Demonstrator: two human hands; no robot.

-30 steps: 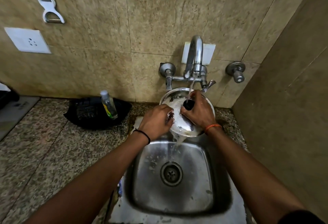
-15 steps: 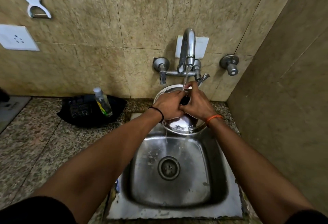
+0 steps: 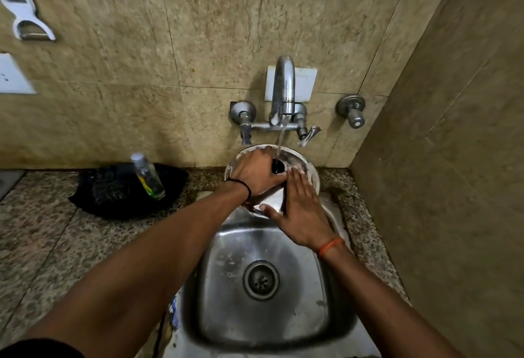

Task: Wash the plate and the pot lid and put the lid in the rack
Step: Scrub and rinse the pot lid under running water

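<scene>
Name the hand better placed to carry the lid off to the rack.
Left, probably: the left hand grips the pot lid beside its black knob, while the right hand lies open and flat against it. No rack visible.

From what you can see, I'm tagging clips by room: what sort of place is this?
Most likely a small home kitchen: a steel sink set in a speckled stone counter, a wall tap running over a pot lid, and a peeler hung on the tiled wall.
</scene>
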